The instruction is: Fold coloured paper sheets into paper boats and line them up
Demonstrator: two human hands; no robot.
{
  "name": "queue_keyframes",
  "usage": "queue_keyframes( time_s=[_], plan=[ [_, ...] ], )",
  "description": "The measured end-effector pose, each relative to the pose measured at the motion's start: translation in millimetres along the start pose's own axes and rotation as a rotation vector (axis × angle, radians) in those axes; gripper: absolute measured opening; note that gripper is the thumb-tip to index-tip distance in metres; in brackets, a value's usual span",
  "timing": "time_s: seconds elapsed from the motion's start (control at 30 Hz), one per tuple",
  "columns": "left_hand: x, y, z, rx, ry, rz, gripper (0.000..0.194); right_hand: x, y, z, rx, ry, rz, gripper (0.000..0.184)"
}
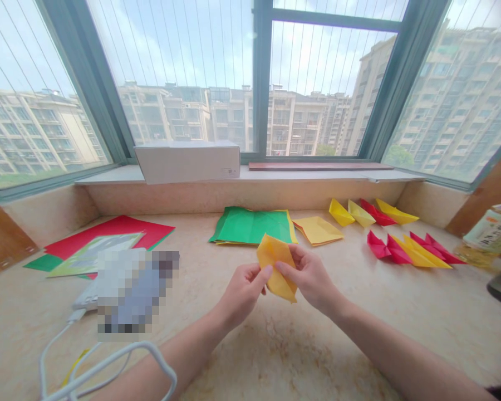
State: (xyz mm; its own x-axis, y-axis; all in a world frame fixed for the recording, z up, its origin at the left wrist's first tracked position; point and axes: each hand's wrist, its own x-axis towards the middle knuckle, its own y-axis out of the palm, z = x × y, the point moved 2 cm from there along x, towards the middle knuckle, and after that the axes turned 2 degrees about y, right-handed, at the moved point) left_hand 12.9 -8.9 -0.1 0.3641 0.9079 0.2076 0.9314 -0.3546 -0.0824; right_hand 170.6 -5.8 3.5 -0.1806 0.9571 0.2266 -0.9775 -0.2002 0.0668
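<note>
Folded yellow origami paper is pinched between the left hand and right hand, fingertips closed on it, seemingly to keep its layers together, with a green paper sheet just beyond it and red and yellow paper boats to its right.

The yellow paper is thin and matt, same as the green sheet. The tabletop looks like smooth polished stone with a slight sheen, and the box is plain matt cardboard.
</note>
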Motion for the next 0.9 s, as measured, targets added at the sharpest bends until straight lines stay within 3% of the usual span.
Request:
queue_keyframes(
  time_s=[0.1, 0.2, 0.47, 0.6, 0.7, 0.83, 0.9],
  plan=[
    [1.6, -3.0, 6.4, 0.089, -0.040, 0.007, 0.049, -1.3, 2.6, 1.5, -0.070, 0.016, 0.151, 0.028],
    [5.3, -4.8, 9.4, 0.060, -0.076, -0.054, 0.038, -1.6, 4.7, 0.4, -0.181, -0.024, 0.222, 0.020],
    [8.1, -2.9, -1.7, -0.030, 0.033, -0.233, 0.037, 1.1, 1.3, 3.9, -0.329, -0.171, 0.022, 0.026],
    [7.4, -5.4, -5.1, -0.039, 0.119, -0.173, 0.036, 2.9, -6.1, 6.8, -0.433, -0.230, -0.040, 0.023],
    [7.3, -10.5, -6.0, 0.156, 0.204, -0.092, 0.031, 5.1, -13.4, 7.5, -0.579, -0.389, -0.083, 0.021],
    [6.3, -20.7, -9.4, 0.636, 0.475, -0.109, 0.019, 8.2, -22.5, 4.9, -0.842, -0.603, -0.058, 0.019],
    [5.8, -24.3, -9.9, 0.821, 0.569, -0.105, 0.029, 10.2, -27.0, 1.8, -0.936, -0.646, -0.048, 0.019]
  ],
)
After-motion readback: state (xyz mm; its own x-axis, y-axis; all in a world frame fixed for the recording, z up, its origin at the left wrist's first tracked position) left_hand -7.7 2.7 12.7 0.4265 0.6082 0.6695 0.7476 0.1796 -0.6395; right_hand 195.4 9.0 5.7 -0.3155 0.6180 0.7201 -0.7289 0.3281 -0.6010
